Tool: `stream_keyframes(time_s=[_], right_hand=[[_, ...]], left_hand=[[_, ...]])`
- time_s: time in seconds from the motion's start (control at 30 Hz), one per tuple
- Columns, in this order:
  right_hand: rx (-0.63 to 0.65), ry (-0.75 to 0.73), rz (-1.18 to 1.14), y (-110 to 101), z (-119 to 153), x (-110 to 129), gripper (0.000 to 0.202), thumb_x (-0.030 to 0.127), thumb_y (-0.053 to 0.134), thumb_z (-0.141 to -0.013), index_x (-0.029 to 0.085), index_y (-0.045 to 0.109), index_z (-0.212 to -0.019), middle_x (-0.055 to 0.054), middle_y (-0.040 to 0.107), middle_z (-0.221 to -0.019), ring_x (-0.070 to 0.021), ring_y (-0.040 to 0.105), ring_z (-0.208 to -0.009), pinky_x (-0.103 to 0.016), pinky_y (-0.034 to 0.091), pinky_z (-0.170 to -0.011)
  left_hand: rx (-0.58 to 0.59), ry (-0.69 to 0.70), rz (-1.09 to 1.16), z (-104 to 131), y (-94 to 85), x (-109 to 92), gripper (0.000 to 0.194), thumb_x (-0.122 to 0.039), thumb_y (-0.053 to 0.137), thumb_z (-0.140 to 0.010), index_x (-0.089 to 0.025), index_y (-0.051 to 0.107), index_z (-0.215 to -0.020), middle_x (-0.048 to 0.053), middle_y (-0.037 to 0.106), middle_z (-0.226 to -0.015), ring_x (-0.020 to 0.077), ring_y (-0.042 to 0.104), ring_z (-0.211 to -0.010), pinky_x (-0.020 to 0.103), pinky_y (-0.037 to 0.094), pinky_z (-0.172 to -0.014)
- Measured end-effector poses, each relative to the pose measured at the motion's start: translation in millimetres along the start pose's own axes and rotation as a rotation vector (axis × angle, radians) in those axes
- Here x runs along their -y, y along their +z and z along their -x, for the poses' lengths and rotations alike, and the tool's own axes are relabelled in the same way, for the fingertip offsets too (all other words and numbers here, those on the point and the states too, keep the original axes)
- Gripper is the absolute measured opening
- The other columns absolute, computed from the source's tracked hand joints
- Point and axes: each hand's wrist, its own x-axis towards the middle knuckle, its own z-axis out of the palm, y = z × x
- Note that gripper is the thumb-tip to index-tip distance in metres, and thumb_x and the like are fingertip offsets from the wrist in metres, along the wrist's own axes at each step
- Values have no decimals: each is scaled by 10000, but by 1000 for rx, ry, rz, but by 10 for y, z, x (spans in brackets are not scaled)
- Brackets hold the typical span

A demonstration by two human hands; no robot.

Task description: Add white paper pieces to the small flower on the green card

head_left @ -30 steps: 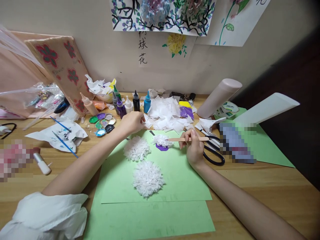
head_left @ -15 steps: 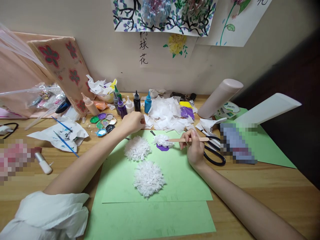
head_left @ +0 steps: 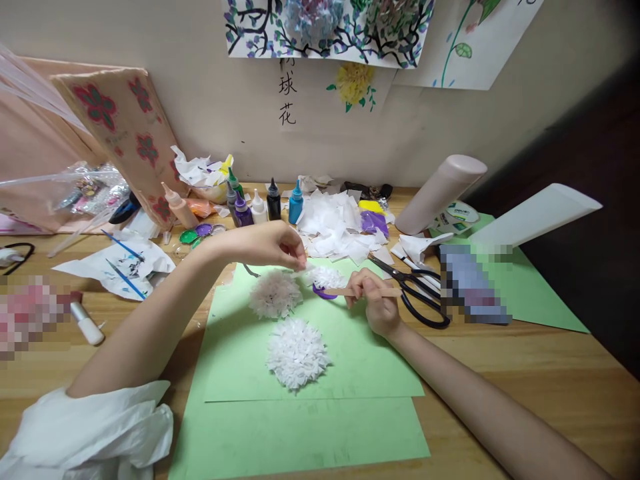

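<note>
My left hand [head_left: 273, 243] is closed in a pinch on a small piece of white tissue paper [head_left: 299, 267], just left of the smallest white paper flower [head_left: 328, 276]. That flower covers part of a purple base [head_left: 320, 293]. In my right hand [head_left: 376, 301] is a flat wooden stick [head_left: 338, 292], its tip over the purple base. A fluffy white paper flower [head_left: 275, 296], shaded by my left hand, lies to the left. Another full white flower [head_left: 299, 353] sits nearer me. All rest on a green paper sheet [head_left: 240, 373].
White paper pieces [head_left: 330, 223] are heaped behind my hands. Black-handled scissors [head_left: 417, 287] lie right of my right hand. Paint bottles [head_left: 273, 200] stand along the back left. A tilted bottle [head_left: 440, 193] and a white tube [head_left: 537, 217] stand at right.
My left hand has moved from the edge of the paper heap toward the smallest flower, carrying a paper piece. My right hand and the stick have shifted slightly left and down.
</note>
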Motion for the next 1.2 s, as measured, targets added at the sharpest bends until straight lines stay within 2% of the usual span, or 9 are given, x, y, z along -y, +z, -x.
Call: stream_keyframes(time_s=[0.07,0.17,0.43,0.63,0.7,0.8,0.9,1.03,1.2], right_hand=[[54,-3,62,9,9,-2,343,357,330,-931,200,444,-648,25,458,-558,-115,483,-494,-268,376,-504],[67,-32,147,18,11,6,340,337,334,-933,200,453,-646,19,486,-579,-116,497,-522,-267,389,-536],[7,8,187,14,1,26,311,332,330,-939,206,454,-683,25,514,-577,-108,512,-522,-253,388,-545],[-1,57,179,15,-12,24,297,338,331,-937,210,442,-692,20,537,-580,-112,530,-526,-251,385,-523],[-22,36,176,16,0,24,294,326,330,-936,210,445,-691,21,527,-576,-113,520,-521,-253,381,-521],[-65,-91,153,13,35,27,303,295,318,-935,209,447,-675,21,492,-570,-115,491,-520,-261,378,-531],[22,-237,177,10,60,34,283,250,317,-926,209,450,-680,14,476,-585,-124,472,-547,-270,382,-553],[173,-285,319,16,43,50,223,186,336,-909,207,452,-719,3,482,-617,-129,469,-585,-268,380,-572],[156,-258,408,22,24,56,221,170,341,-908,205,444,-715,3,483,-625,-123,468,-591,-257,377,-584]], left_hand=[[114,64,44,1,37,-13,168,-362,551,-748,-232,644,-802,-35,676,-782,96,566,-716,178,391,-588],[144,72,3,-61,137,-15,172,-356,565,-739,-231,658,-811,-35,686,-792,95,577,-722,179,398,-613],[-42,-5,-172,-231,453,-50,171,-271,547,-691,-193,679,-768,20,689,-775,123,553,-655,228,355,-540],[-165,-34,-270,-250,558,-95,170,-223,525,-670,-211,681,-735,20,697,-762,145,561,-663,251,342,-543],[-201,-44,-297,-260,575,-106,171,-205,519,-663,-207,680,-721,26,696,-753,151,563,-660,254,334,-533],[-235,-51,-323,-277,594,-104,170,-194,524,-648,-207,681,-711,30,695,-737,156,566,-649,252,319,-511],[-251,-45,-335,-287,603,-90,173,-180,525,-640,-208,682,-707,29,694,-724,155,570,-645,249,318,-508],[-254,-43,-337,-288,598,-92,173,-173,528,-640,-206,685,-706,29,695,-717,151,573,-636,246,329,-510],[-252,-50,-333,-289,589,-113,168,-188,526,-649,-204,682,-710,30,697,-729,156,578,-655,247,342,-516]])
